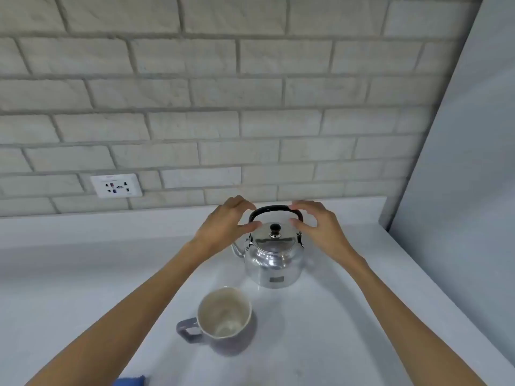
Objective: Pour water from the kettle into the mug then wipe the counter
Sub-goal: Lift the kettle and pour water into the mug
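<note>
Backdrop: pale brick-pattern wall (195, 87) behind a white counter (83, 274); plain grey panel (468, 162) closes off the right side.
Socket: white outlet plate (116, 185) low on the wall, left of the hands; markings too blurred to read.
Cut off: blue object (130, 381) at the bottom edge, only a top sliver shows, can't tell what it is.
Kettle: shiny metal kettle (274, 260) upright on the counter, centre frame, lid on with black knob (275, 229). Spout (237, 248) points left, partly hidden behind the left wrist. Contents not visible. Small label on the body, unreadable.
Handle: black bail handle (274, 210) raised upright over the lid; both ends covered by fingers.
Left hand: left hand (227, 222) curled loosely at the left end of the handle, thumb and fingers apart, fingertips at the handle; firm grip or just touching, can't tell.
Right hand: right hand (317, 224) mirrors it at the right end, fingers over the handle, thumb reaching toward the lid, not closed.
Mug: grey-purple mug (223, 316) upright just in front of the kettle, slightly left, not touching it. Handle points left. Cream inside; looks empty, though any clear water would be hard to see.
</note>
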